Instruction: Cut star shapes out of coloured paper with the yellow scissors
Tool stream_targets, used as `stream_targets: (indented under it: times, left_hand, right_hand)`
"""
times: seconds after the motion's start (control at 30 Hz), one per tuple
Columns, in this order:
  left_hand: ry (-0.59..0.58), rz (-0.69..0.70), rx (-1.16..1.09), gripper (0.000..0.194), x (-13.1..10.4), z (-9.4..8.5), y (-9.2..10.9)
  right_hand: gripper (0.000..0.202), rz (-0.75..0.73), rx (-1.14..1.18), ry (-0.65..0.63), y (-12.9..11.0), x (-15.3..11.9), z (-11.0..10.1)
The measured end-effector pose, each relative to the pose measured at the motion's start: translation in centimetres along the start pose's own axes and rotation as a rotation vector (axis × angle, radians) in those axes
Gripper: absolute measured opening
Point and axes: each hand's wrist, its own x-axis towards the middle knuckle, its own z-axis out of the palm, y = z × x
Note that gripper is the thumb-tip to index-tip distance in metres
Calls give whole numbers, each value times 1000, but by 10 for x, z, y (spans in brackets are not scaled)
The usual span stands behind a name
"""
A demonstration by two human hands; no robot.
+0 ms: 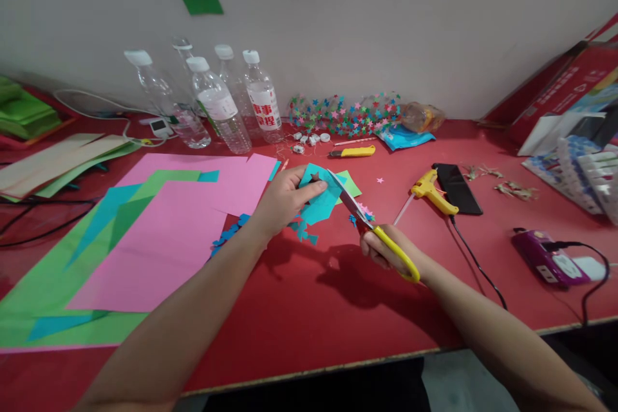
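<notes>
My left hand (pixel 284 198) pinches a piece of blue paper (pixel 322 199) above the red table, with a small dark star shape under the thumb. My right hand (pixel 389 250) is closed round the yellow handles of scissors (pixel 396 252). The scissors' blades point up and left, their tips at the paper's upper right edge. Beneath and behind the blue paper lies a light green piece (pixel 351 185). Blue paper scraps (pixel 304 230) rest below my left hand, and small pink and blue cut pieces (pixel 365 211) lie behind the blades.
Pink sheets (pixel 159 241) over green and blue ones cover the table's left. Clear bottles (pixel 264 106) and a star-filled bottle (pixel 345 114) line the back. A yellow cutter (pixel 357 152), glue gun (pixel 433 193), phone (pixel 458 188) and purple power strip (pixel 550 259) are also there.
</notes>
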Motion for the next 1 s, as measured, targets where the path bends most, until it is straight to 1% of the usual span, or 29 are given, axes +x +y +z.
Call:
stream_targets:
  times: [0.1,0.23,0.37,0.43,0.57,0.7,0.8,0.9,1.0]
  left_hand:
    - [-5,-12,-13,16,0,0,1]
    - [-14,-41,-56,16,1,-1,1]
    - [-36,-107,-186,17,-1,3,3]
    - [-27,-133,-254,17,-2,8,4]
    - [21,-99,-289,18,-5,18,1]
    - [51,-47,-317,17,-7,25,-4]
    - [67,-13,-319,15,-8,28,-6]
    - [71,-15,-305,15,-9,30,-6]
    - [83,-12,-293,15,-8,30,-7]
  right_hand:
    - [56,9,-1,-3,-1,0,0]
    - [56,-15,4,-15,2,1,-1]
    - [55,-51,39,-75,2,1,-3]
    - [56,-65,46,-86,-1,0,-4]
    - [56,-49,72,-56,-7,-3,1]
    - [57,-50,116,-26,-5,-5,10]
    - [58,-36,112,2,-4,-5,15]
    - [60,-27,97,30,-6,-5,18]
    - [61,12,74,63,-9,-6,19]
